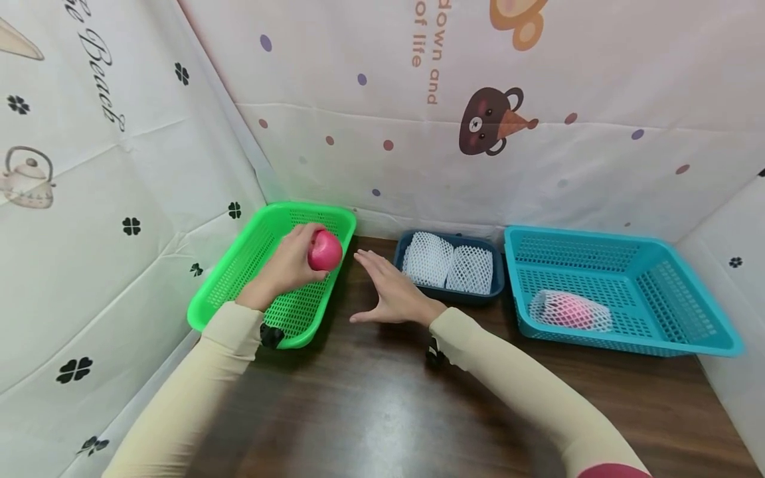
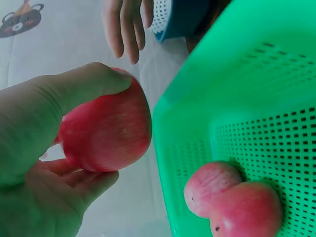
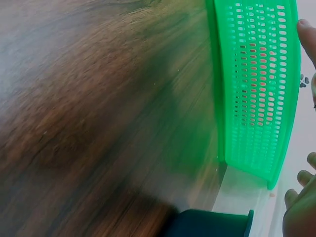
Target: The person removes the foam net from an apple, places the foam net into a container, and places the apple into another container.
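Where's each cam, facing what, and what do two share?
Head: on the head, forward-down over the table; left hand, right hand, sleeves.
Left wrist: on that wrist, facing the red fruit and green basket; left hand, right hand's fingers.
Right wrist: on that wrist, facing table and basket side; fingertips at right edge.
Both wrist views share the green basket and dark blue box.

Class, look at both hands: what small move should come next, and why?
Probably pass the apple to the right hand: the left hand grips it, and the right hand is close by, holding nothing, thumb and fingers apart.
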A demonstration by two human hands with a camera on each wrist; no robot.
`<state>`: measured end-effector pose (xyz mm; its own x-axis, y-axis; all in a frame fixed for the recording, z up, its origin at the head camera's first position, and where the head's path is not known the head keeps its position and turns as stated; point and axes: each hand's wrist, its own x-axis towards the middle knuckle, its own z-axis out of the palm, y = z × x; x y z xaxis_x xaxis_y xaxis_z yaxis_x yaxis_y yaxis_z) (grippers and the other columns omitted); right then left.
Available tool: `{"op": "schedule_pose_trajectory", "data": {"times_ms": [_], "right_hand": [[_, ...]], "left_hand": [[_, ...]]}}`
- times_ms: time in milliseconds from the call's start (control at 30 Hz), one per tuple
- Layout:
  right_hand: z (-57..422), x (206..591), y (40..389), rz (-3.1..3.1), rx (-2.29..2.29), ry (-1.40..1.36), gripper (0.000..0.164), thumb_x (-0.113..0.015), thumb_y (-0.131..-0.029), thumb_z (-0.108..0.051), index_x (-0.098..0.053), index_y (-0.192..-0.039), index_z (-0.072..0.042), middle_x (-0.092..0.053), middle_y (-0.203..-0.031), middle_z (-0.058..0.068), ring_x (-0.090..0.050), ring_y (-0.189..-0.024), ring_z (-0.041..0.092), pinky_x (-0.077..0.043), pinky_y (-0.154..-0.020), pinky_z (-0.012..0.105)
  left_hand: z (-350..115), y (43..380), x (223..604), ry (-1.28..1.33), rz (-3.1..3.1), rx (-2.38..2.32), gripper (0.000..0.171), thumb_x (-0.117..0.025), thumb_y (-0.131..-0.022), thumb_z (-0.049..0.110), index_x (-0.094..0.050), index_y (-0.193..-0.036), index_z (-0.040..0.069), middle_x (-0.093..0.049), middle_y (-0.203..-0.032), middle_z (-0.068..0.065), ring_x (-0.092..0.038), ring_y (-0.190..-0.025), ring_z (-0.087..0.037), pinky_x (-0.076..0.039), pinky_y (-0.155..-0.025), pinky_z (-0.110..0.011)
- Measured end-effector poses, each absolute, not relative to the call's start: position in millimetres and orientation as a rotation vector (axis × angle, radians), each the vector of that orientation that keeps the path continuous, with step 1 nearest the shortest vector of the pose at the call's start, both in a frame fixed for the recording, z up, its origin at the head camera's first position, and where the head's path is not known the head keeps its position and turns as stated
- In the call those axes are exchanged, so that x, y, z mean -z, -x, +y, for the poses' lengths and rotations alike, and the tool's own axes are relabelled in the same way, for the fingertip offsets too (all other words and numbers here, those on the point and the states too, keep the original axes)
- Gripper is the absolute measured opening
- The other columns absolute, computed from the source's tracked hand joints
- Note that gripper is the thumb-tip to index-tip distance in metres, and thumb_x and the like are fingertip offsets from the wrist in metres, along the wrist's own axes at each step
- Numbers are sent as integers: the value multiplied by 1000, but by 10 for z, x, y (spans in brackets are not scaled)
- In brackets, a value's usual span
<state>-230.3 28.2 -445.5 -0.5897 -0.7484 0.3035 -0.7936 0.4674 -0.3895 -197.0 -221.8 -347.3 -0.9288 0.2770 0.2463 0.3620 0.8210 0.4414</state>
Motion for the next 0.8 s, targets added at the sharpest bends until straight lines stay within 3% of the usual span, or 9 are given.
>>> {"op": "schedule_pose_trajectory", "data": {"times_ms": [233,533,800], "right_hand": [[143,4447,2318,-2623,-711,-1397,121,-74,-77,-75,-17,-164,-13,-23,-167,9,-23,-153,22,-29,-122,42],[5,4396,2318,-2611,-681,-1428,117,-73,-79,-73,-22,-162,-8,-27,-165,15,-25,-152,25,-30,-121,44],[-73,4392,2324,-2657,-679,-1400,113,-71,-81,-73,-24,-162,-9,-26,-165,10,-25,-151,25,-29,-122,43]], "left_hand": [[-2344,1984,3472,435,-2828,743,87,-92,-71,9,-45,-144,-2,-52,-131,-26,-56,-115,-43,-52,-94,-59],[-2443,1996,3484,390,-2837,749,88,-90,-72,8,-43,-145,-4,-48,-134,-28,-54,-117,-45,-51,-95,-62],[-2498,1988,3508,359,-2848,745,89,-90,-72,10,-42,-146,-4,-45,-135,-29,-55,-116,-45,-51,-94,-62]]}}
